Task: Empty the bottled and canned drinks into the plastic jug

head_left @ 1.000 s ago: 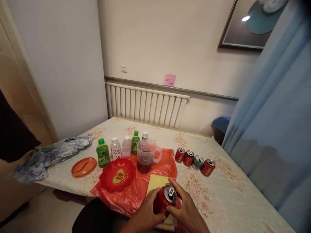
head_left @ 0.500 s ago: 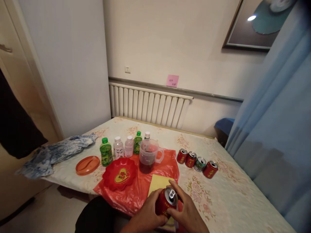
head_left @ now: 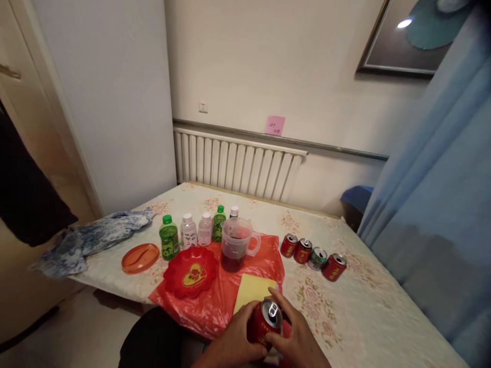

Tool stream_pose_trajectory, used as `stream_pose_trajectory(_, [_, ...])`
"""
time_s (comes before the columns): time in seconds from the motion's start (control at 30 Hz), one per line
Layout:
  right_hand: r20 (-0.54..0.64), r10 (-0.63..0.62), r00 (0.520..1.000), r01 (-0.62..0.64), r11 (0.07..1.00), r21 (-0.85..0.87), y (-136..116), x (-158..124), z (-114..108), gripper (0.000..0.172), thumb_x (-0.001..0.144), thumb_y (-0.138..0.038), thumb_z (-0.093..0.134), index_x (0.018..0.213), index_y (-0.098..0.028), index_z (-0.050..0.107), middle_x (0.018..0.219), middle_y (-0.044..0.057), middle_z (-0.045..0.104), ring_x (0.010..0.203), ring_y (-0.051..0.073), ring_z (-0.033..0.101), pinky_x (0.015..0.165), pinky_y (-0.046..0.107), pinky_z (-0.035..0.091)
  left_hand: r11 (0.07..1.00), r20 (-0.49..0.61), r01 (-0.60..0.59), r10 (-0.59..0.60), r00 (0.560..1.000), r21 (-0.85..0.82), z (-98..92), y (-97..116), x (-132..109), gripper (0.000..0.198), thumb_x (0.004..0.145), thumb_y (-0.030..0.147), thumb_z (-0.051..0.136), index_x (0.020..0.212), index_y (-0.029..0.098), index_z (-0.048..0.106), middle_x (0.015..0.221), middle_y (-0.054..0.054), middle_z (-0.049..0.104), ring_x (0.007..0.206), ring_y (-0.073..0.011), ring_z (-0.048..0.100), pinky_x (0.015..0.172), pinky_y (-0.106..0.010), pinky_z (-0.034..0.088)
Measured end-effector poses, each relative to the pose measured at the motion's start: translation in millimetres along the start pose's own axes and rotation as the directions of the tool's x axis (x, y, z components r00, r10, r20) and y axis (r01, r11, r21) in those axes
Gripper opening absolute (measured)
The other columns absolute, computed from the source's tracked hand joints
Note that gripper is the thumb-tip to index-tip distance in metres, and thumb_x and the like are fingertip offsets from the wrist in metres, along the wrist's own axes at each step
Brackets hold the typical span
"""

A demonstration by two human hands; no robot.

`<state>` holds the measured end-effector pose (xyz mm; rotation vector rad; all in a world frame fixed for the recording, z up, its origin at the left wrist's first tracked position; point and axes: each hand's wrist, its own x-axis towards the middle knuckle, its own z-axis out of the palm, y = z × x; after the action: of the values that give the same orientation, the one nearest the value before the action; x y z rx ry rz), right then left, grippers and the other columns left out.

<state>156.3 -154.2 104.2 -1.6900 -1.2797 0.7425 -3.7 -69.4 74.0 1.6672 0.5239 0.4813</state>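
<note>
Between my two hands is a red drink can [head_left: 263, 327], its top tilted toward the right and its tab raised over a dark mouth. My left hand [head_left: 238, 337] wraps its left side, and my right hand [head_left: 295, 335] grips the right side with thumb and fingers. Under them lies a yellow cloth or paper [head_left: 253, 291] on a red plastic sheet [head_left: 215, 306]. Beyond it stands a clear measuring jug [head_left: 236, 248] with dark liquid at the bottom. To the left of the jug sits a red scalloped plate [head_left: 178, 283].
Several bottles [head_left: 188, 232] line up behind the plate and jug. An orange lid [head_left: 140, 259] lies at the left, near a blue-white cloth [head_left: 103, 237]. Several opened cans [head_left: 334, 267] stand in a row at the right on the flowered tablecloth [head_left: 368, 301].
The camera view has shifted slightly, so the table things appear a little to the right. Both hands keep hold of the can in much the same pose.
</note>
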Motion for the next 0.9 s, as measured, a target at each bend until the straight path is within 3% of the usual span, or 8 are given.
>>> stream_pose_trajectory(0.17, [-0.003,0.003,1.000,-0.003,0.989,0.150,7,8,5,0.084,0.056,-0.011,0.065,0.138,-0.021,0.050,0.134,0.009,0.060,0.123,0.027,0.056,0.108,0.041,0.041,0.999,-0.006,0.007,-0.007,1.000,0.049,-13.0,1,1,0.079,0.057,0.015,0.067,0.133,0.025,0.047,0.130,-0.003,0.059,0.117,-0.0268,0.055,0.103,-0.038,0.042])
stream_pose_trajectory(0.33, [-0.100,-0.039,0.994,0.068,0.951,0.303,30,24,7,0.071,0.064,-0.029,0.073,0.133,-0.022,0.055,0.127,0.015,0.064,0.107,0.030,0.065,0.091,0.044,0.054,0.999,-0.164,0.036,-0.032,0.986,0.023,-49.8,-5,0,0.083,0.055,0.009,0.066,0.134,0.024,0.046,0.132,-0.005,0.059,0.120,-0.0265,0.055,0.106,-0.038,0.042])
stream_pose_trajectory(0.4, [-0.113,0.001,0.994,0.034,0.951,0.306,36,31,7,0.067,0.066,-0.035,0.075,0.129,-0.022,0.058,0.123,0.015,0.066,0.099,0.030,0.068,0.086,0.044,0.056,0.999,-0.274,0.033,-0.027,0.961,0.016,-72.1,-9,1,0.084,0.055,0.009,0.065,0.135,0.023,0.046,0.136,-0.006,0.058,0.126,-0.0275,0.052,0.109,-0.040,0.040])
stream_pose_trajectory(0.5, [-0.130,0.053,0.990,-0.013,0.956,0.293,39,43,9,0.062,0.066,-0.044,0.076,0.123,-0.024,0.063,0.119,0.015,0.068,0.094,0.028,0.069,0.085,0.044,0.057,1.000,-0.456,0.008,-0.001,0.890,0.012,-108.5,-20,7,0.080,0.057,0.015,0.066,0.134,0.020,0.046,0.139,-0.009,0.055,0.132,-0.0303,0.047,0.113,-0.043,0.035])
stream_pose_trajectory(0.6, [-0.155,0.089,0.984,-0.044,0.961,0.272,37,59,12,0.062,0.063,-0.052,0.077,0.117,-0.023,0.067,0.113,0.014,0.071,0.090,0.028,0.070,0.085,0.044,0.057,0.999,-0.559,-0.004,-0.024,0.829,-0.048,-140.6,-33,19,0.080,0.059,0.023,0.067,0.135,0.015,0.044,0.137,-0.014,0.057,0.128,-0.0316,0.051,0.109,-0.043,0.041])
stream_pose_trajectory(0.77, [-0.212,0.151,0.966,-0.088,0.956,0.281,29,89,16,0.061,0.061,-0.057,0.077,0.109,-0.021,0.070,0.108,0.013,0.074,0.096,0.032,0.070,0.090,0.046,0.055,0.998,-0.598,-0.041,0.005,0.802,-0.047,-177.7,-44,48,0.076,0.062,0.027,0.066,0.133,0.015,0.043,0.134,-0.011,0.060,0.125,-0.0279,0.056,0.105,-0.038,0.046])
stream_pose_trajectory(0.9, [-0.273,0.163,0.948,-0.096,0.965,0.244,30,114,18,0.056,0.068,-0.056,0.074,0.111,-0.020,0.068,0.110,0.012,0.073,0.104,0.033,0.068,0.095,0.047,0.052,0.998,-0.579,-0.051,0.019,0.815,-0.039,-198.1,-48,73,0.072,0.068,0.028,0.064,0.135,0.017,0.039,0.135,-0.009,0.060,0.123,-0.0242,0.058,0.103,-0.035,0.046])
